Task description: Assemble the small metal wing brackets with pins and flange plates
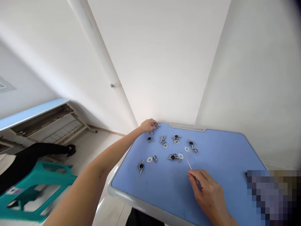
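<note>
At the table's far left corner my left hand (148, 126) is closed on a small metal fitting (156, 125), partly covered by the fingers. My right hand (208, 191) is wrapped round a screwdriver (189, 164); its thin shaft points away from me and the handle is mostly hidden in the palm. Between the hands lie several metal fittings with black round centres, among them one at the front left (141, 165), one in the middle (173, 157) and one to the right (191, 143). Flat oval gaskets lie among them, such as a white gasket (149, 159).
The blue table (225, 153) has a slotted handle (187, 127) at its far edge, close to the white wall (164, 62). On the left are a teal stool (44, 179), a person's dark-clothed leg (44, 149) and another desk (35, 111). A pixelated patch covers the lower right.
</note>
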A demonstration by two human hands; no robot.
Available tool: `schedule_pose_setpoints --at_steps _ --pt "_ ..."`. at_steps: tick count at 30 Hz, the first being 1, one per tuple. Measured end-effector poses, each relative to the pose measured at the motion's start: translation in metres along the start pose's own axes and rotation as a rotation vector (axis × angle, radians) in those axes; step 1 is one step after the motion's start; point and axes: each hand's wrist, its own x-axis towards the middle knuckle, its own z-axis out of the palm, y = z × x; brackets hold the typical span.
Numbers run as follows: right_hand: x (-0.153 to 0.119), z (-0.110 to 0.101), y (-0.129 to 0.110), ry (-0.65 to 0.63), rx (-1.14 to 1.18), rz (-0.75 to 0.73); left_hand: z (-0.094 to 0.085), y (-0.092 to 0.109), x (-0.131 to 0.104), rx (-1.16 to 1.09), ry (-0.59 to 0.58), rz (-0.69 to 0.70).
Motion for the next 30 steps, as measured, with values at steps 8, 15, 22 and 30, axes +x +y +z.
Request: schedule_pose_setpoints --at_steps 8,15,22,30 --pt "-0.007 0.0 0.003 -0.019 0.046 0.203 -0.013 -0.015 -0.154 -0.102 0.053 0.029" --pt "0.0 -0.004 -0.015 -0.183 0.313 0.421 0.001 -0.017 -0.228 -0.113 -0.039 0.041" --pt "0.026 0.014 -0.084 -0.511 0.171 0.258 0.014 -0.016 -0.231 -0.024 0.058 0.033" --pt "0.067 0.089 -0.145 -0.661 -0.09 0.213 0.024 -0.013 -0.24 -0.037 0.158 0.078"
